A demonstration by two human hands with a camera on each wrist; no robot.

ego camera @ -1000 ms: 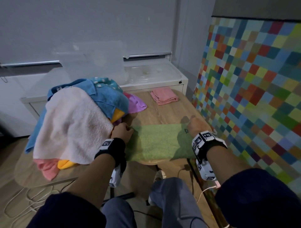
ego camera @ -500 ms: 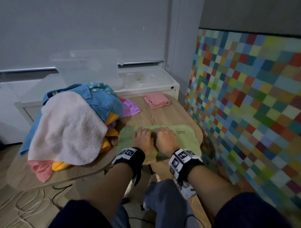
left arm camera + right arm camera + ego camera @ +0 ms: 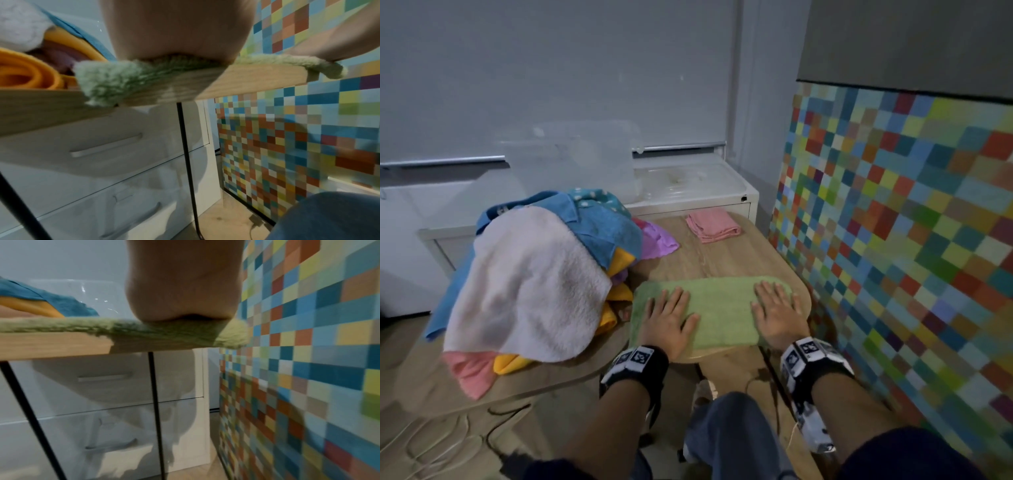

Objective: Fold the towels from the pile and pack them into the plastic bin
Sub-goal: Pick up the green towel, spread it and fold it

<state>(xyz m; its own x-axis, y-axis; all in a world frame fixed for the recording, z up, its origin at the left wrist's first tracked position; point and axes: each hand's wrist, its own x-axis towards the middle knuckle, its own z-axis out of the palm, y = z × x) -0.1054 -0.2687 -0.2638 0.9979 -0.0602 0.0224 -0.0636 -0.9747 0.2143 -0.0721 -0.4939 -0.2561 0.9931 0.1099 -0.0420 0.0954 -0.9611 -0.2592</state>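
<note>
Wood-grain desk [image 3: 709, 260] fills the near corner of the room, with a wall of small coloured tiles [image 3: 914, 240] along its right side and a white cabinet [image 3: 688, 202] behind it. On the near edge of the desk lies a green towel [image 3: 719, 308], spread as a flat band running left to right. The left hand [image 3: 671, 322] lies palm down on the towel's left end, fingers straight and spread; the right hand [image 3: 777, 315] lies the same way on its right end, and the two are well apart with bare green cloth between them. From the wrist views the towel's near edge overhangs the desk lip slightly. Just left of the towel sits the pile of towels [image 3: 534, 281], white on top. A folded pink towel [image 3: 714, 226] lies at the far side, and a clear plastic bin [image 3: 571, 161] stands behind the pile.
</note>
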